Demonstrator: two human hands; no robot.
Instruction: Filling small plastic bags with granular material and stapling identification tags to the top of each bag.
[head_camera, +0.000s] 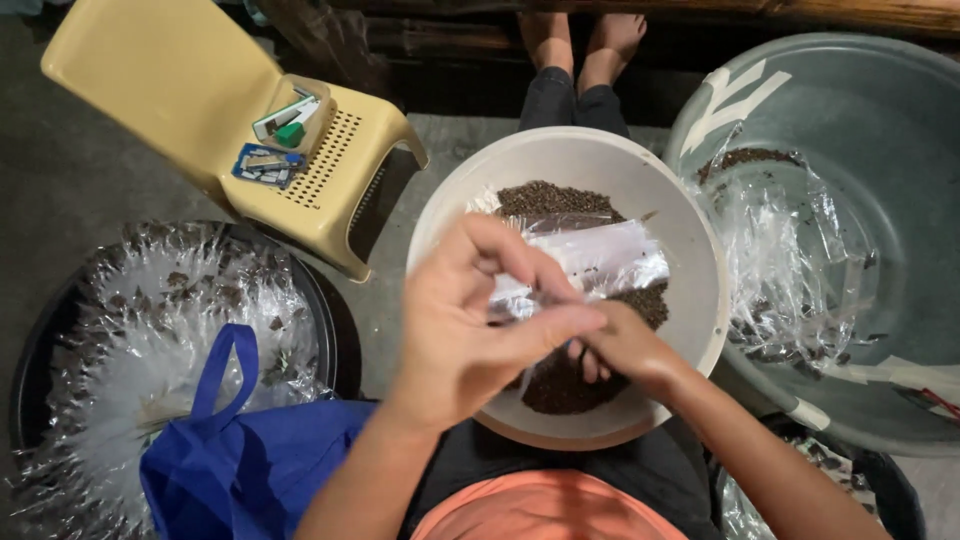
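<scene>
Your left hand (470, 320) is over the white bowl (700, 290) on your lap, thumb and forefinger pinched on the near end of a clear bag (600, 262) that stretches toward 1 o'clock across the bowl. Your right hand (620, 345) sits just at 3 o'clock of the left, fingers curled down and touching the same bag end from below; whether it grips the bag you cannot tell. Dark seeds (550, 198) fill the bowl under the bag, showing at 12 o'clock and at 6 o'clock of your hands.

At 9 o'clock, a black tub (335, 310) holds a heap of clear packets (150, 330) with dark bits inside, and a blue bag (240, 460) lies against its near side. At 11 o'clock stands a yellow chair (170, 80) with a small tray of bits (290, 120) on its seat. At 3 o'clock, a big grey basin (880, 130) holds crumpled plastic (790, 270) and a few seeds. At 12 o'clock, past the bowl, another person's bare feet (580, 40) rest on the floor
</scene>
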